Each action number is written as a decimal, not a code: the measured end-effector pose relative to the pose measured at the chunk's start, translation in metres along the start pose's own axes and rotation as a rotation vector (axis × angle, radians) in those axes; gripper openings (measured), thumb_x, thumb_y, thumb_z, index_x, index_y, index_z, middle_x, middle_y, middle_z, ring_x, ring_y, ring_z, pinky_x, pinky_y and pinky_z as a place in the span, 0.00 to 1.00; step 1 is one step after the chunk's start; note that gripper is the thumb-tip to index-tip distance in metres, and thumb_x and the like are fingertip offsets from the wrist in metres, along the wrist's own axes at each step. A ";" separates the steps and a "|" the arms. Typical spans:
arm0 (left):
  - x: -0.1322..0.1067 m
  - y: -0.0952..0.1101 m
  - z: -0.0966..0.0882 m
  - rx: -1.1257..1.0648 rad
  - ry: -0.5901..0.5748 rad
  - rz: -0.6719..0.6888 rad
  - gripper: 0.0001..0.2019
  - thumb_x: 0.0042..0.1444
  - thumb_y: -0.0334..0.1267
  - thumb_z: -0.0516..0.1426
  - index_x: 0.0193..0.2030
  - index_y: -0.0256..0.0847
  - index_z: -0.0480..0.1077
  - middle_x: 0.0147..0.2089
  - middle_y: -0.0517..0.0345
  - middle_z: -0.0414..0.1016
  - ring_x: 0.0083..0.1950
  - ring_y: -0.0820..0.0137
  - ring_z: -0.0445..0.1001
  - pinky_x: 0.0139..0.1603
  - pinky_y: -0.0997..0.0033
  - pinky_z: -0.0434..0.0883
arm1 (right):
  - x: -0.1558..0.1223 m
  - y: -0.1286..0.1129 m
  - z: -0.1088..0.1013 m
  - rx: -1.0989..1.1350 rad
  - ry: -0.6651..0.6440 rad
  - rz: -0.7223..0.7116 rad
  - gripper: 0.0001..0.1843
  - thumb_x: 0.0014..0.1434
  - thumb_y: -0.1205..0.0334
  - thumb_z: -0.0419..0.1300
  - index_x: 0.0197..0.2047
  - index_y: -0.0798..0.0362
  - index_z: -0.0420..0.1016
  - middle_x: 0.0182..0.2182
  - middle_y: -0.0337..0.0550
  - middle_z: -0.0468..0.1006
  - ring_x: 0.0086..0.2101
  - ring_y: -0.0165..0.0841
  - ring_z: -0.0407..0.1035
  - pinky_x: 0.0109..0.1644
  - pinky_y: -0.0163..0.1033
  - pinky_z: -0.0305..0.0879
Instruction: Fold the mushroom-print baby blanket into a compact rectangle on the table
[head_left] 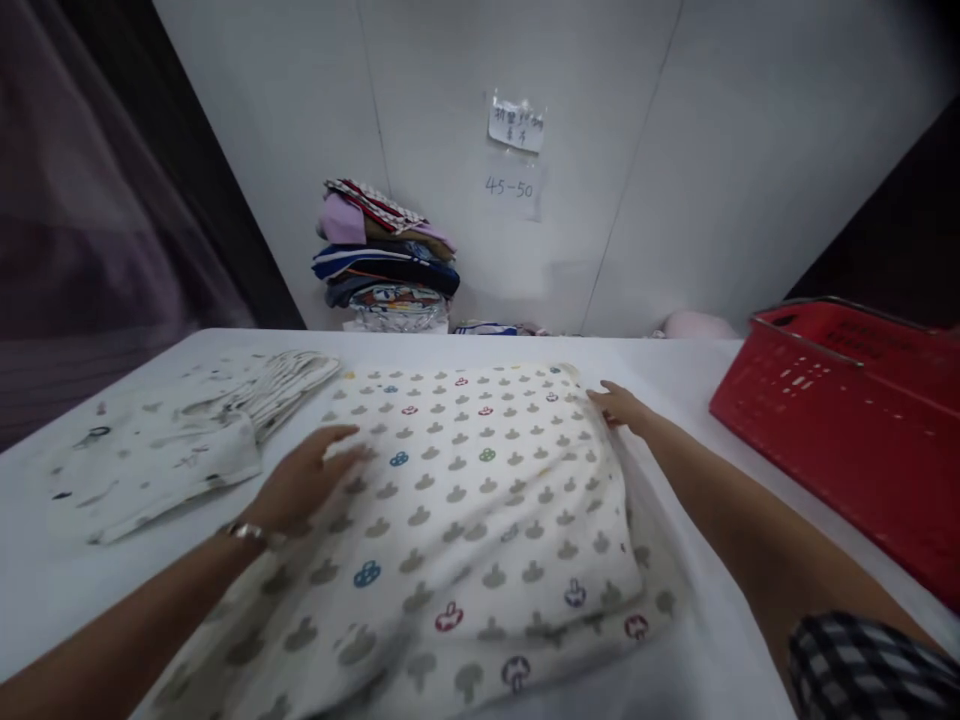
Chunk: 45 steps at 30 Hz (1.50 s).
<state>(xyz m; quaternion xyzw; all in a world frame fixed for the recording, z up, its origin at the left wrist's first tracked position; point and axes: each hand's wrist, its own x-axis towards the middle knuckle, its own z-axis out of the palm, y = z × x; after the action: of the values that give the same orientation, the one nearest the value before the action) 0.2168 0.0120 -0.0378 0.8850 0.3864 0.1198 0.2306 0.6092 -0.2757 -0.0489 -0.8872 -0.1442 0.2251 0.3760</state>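
Note:
A white cloth with a mushroom print (465,510) lies folded on the white table (675,370) in front of me. My left hand (304,480) rests flat on its left part, fingers stretched out, a bracelet at the wrist. At the cloth's far right edge, my right hand (621,405) lies with fingers extended, touching the fabric. Neither hand grips anything.
A folded white patterned garment (165,450) lies at the left of the table. A red plastic basket (847,410) stands at the right. A stack of folded colourful clothes (386,255) sits against the white wall, beneath a paper note (516,125).

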 end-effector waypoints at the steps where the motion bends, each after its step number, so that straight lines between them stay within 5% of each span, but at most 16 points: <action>1: -0.027 0.003 0.001 -0.010 -0.020 0.042 0.24 0.51 0.55 0.49 0.51 0.47 0.67 0.56 0.56 0.68 0.45 0.61 0.72 0.41 0.66 0.71 | -0.018 0.009 -0.003 0.067 -0.021 0.010 0.43 0.53 0.46 0.59 0.66 0.54 0.47 0.48 0.54 0.72 0.30 0.31 0.70 0.29 0.34 0.67; 3: -0.078 0.010 0.004 -0.014 -0.049 0.129 0.22 0.52 0.55 0.49 0.50 0.50 0.67 0.57 0.57 0.67 0.47 0.60 0.72 0.38 0.66 0.72 | -0.053 0.027 -0.009 0.209 -0.060 0.030 0.45 0.53 0.47 0.59 0.67 0.52 0.43 0.50 0.54 0.71 0.27 0.28 0.68 0.26 0.33 0.67; 6: -0.140 0.023 0.014 0.004 -0.032 0.317 0.19 0.53 0.51 0.51 0.50 0.51 0.68 0.56 0.56 0.68 0.53 0.59 0.69 0.47 0.62 0.71 | -0.105 0.053 -0.017 0.356 -0.088 0.051 0.43 0.55 0.49 0.58 0.67 0.51 0.41 0.52 0.53 0.69 0.24 0.26 0.67 0.26 0.33 0.68; 12: -0.203 0.084 0.040 0.017 -0.043 0.693 0.17 0.56 0.41 0.52 0.54 0.48 0.65 0.55 0.54 0.68 0.57 0.62 0.64 0.57 0.58 0.63 | -0.195 0.094 -0.025 0.481 -0.066 0.081 0.37 0.58 0.53 0.56 0.66 0.53 0.46 0.49 0.51 0.72 0.23 0.24 0.67 0.27 0.31 0.69; 20: -0.187 0.202 0.109 0.177 -0.192 0.786 0.16 0.54 0.32 0.53 0.51 0.43 0.65 0.53 0.51 0.67 0.54 0.63 0.62 0.53 0.60 0.60 | -0.237 0.117 -0.011 0.568 -0.069 0.044 0.39 0.54 0.63 0.60 0.64 0.58 0.46 0.27 0.41 0.74 0.21 0.29 0.69 0.23 0.34 0.68; 25: -0.165 0.237 0.131 0.309 -0.194 0.681 0.10 0.55 0.31 0.51 0.43 0.39 0.69 0.47 0.47 0.69 0.51 0.59 0.65 0.50 0.58 0.60 | -0.241 0.118 -0.005 0.578 -0.018 0.004 0.34 0.53 0.71 0.58 0.61 0.61 0.52 0.19 0.33 0.69 0.18 0.26 0.65 0.19 0.29 0.62; 30: -0.174 0.270 0.140 0.145 -0.128 0.653 0.13 0.61 0.39 0.44 0.42 0.42 0.68 0.43 0.53 0.71 0.45 0.66 0.69 0.44 0.67 0.64 | -0.245 0.130 -0.006 0.637 -0.008 -0.041 0.29 0.51 0.71 0.58 0.57 0.57 0.58 0.19 0.31 0.68 0.17 0.26 0.65 0.18 0.28 0.61; 35: -0.195 0.284 0.166 0.199 -0.252 0.758 0.11 0.58 0.37 0.48 0.37 0.39 0.71 0.40 0.50 0.72 0.44 0.61 0.68 0.40 0.63 0.64 | -0.248 0.140 -0.007 0.683 -0.041 -0.026 0.30 0.47 0.73 0.56 0.55 0.56 0.58 0.20 0.33 0.70 0.19 0.28 0.67 0.19 0.30 0.62; 40: -0.196 0.280 0.176 0.151 -0.150 0.808 0.11 0.59 0.34 0.48 0.43 0.40 0.69 0.45 0.51 0.71 0.48 0.62 0.66 0.44 0.62 0.63 | -0.253 0.139 -0.012 0.756 -0.055 0.005 0.28 0.47 0.72 0.56 0.53 0.57 0.59 0.22 0.36 0.71 0.20 0.29 0.68 0.22 0.32 0.65; 45: -0.197 0.274 0.187 0.222 -0.192 0.869 0.11 0.59 0.31 0.46 0.42 0.39 0.68 0.43 0.52 0.72 0.46 0.62 0.65 0.44 0.59 0.62 | -0.256 0.134 -0.015 0.766 -0.127 0.041 0.29 0.55 0.59 0.56 0.58 0.55 0.55 0.22 0.40 0.73 0.23 0.31 0.70 0.24 0.33 0.66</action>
<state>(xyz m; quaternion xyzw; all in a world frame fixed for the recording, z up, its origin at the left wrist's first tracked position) 0.3299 -0.3554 -0.0693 0.9914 -0.0335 0.0807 0.0973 0.4089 -0.4840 -0.0635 -0.6695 -0.0548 0.3248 0.6658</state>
